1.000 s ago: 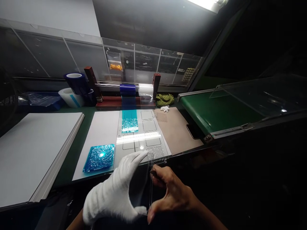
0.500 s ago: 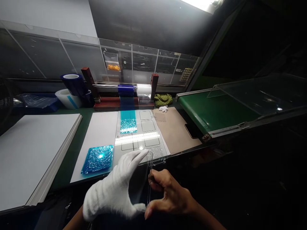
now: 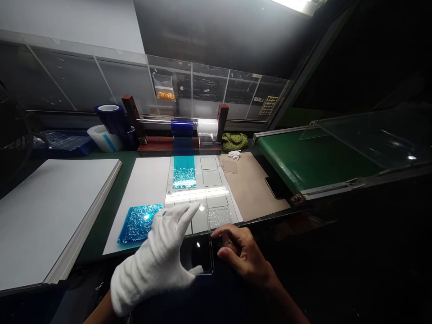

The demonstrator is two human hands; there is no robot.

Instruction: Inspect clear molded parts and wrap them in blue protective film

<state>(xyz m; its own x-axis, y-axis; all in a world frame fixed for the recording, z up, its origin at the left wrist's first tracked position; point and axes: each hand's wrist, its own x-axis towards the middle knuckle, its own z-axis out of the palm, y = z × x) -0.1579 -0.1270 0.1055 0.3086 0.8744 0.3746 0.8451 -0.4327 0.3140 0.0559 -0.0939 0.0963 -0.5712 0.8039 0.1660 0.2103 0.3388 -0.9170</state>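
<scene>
The clear panel point(image 3: 197, 254) is tipping flatter between the hands; the gloved left hand point(image 3: 153, 261) is spreading, its thumb at the lower edge; the bare right hand point(image 3: 243, 249) is curling at the right edge, its grip hard to tell.

White ribbed glove point(image 3: 151, 265)

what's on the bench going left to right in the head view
stack of white boards → white sheet → clear plate marked with square outlines → tan mat → green conveyor belt
</scene>
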